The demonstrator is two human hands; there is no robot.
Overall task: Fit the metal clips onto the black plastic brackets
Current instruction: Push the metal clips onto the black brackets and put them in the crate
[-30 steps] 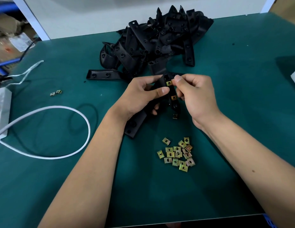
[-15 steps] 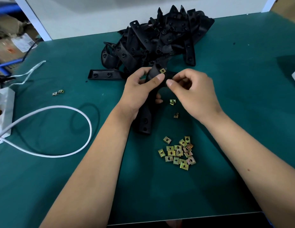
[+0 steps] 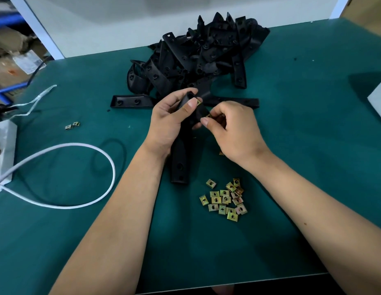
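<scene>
Bracket [image 3: 181, 162] now steeper, clip [image 3: 199, 102] seated.

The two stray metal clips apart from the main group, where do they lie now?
In the head view, the two stray clips lie on the green mat's left side, beyond the white cable loop, near the white box.

Bracket pile [image 3: 198, 54] blocks far side, cable [image 3: 79, 179] loops left, open mat [image 3: 313, 128] right

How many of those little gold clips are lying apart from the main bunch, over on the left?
2. The pair of stray clips lies side by side on the green mat, left of the left hand, beyond the white cable.
</scene>
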